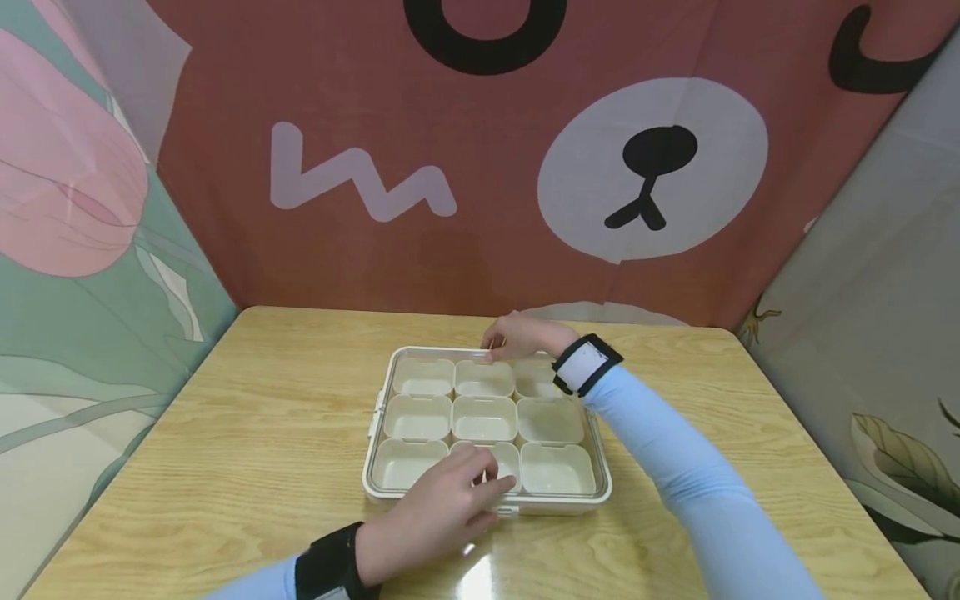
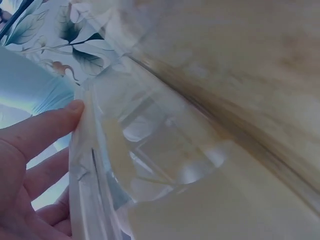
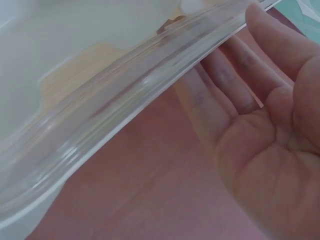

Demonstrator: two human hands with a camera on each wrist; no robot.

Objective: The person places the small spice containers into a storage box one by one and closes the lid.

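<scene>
A clear-walled rectangular box with a whitish rim [image 1: 558, 502] sits on the table, filled with rows of cream cups [image 1: 483, 419]; I see nothing inside the cups. My left hand [image 1: 438, 512] holds the box's near edge; in the left wrist view its thumb [image 2: 57, 122] touches the edge strip and the other fingers lie on the outer side. At the far edge, my right hand [image 1: 528, 335] grips the rim. The right wrist view has its thumb [image 3: 282, 37] on top of the rim and its fingers running beneath, their tips hidden.
The wooden table [image 1: 262, 417] extends around the box on all sides. A brown cloth with a bear face [image 1: 480, 275] hangs behind it. Patterned cloths flank the left [image 1: 97, 333] and right [image 1: 847, 333]. Small clips [image 1: 375, 417] show on the box's left side.
</scene>
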